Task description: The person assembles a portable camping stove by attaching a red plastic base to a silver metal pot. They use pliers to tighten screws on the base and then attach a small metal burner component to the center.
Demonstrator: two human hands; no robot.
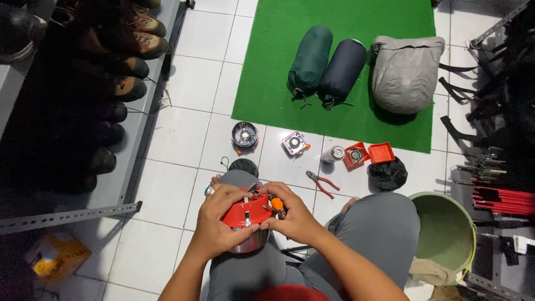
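Red camp stove [248,214] sits over my lap, gripped underside-up by my left hand [218,223] and right hand [292,214], pliers [321,183] untouched on the far tiles.

Hidden and cut-off parts
Red stove [247,212] underside masked by both hands; shoes [120,67] lost in shadow; green bucket [446,231] base, cardboard box [56,256] partly dark.

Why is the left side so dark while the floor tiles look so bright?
Head view: light falls evenly on the white tiles and green mat; the shoe rack sits in deep shadow; both hands, left and right, holding the red stove, look sharp, barely blurred.
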